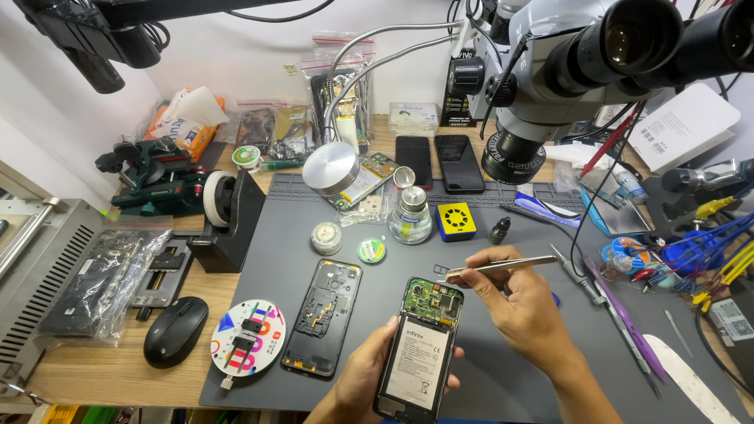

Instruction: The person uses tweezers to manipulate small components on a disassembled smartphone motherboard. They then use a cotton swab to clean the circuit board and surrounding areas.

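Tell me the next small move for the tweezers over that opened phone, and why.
Probably lower the tweezers in the right hand onto the exposed board at the top of the opened phone: their tips hover just above it, while the left hand steadies the phone from below.

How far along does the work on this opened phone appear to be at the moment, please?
Done: the back cover is off and lies on the grey mat beside the phone, baring its battery and circuit board. In hand: the left hand steadies the phone while the right hand brings tweezers to the board's top edge. Left: the battery and board remain seated, and the cover is not refitted.
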